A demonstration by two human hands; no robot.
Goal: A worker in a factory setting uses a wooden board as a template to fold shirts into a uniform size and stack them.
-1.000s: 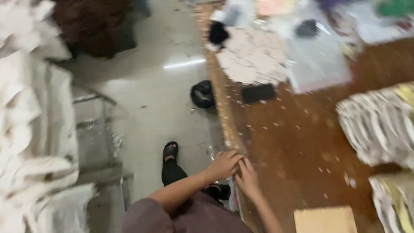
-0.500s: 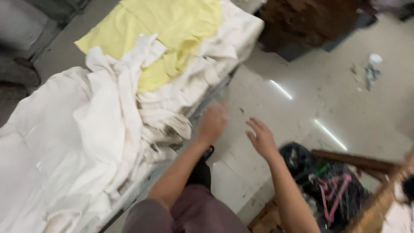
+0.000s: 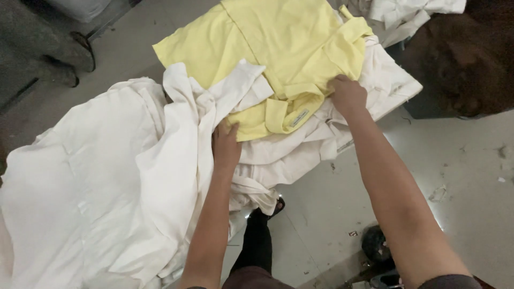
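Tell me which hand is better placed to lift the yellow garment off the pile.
Right, probably. The right hand already rests on the yellow garment at its edge; the left hand sits lower, among the white cloths.

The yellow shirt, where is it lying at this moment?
In the head view the yellow shirt lies top centre on the white cloth pile, between the left hand and the right hand.
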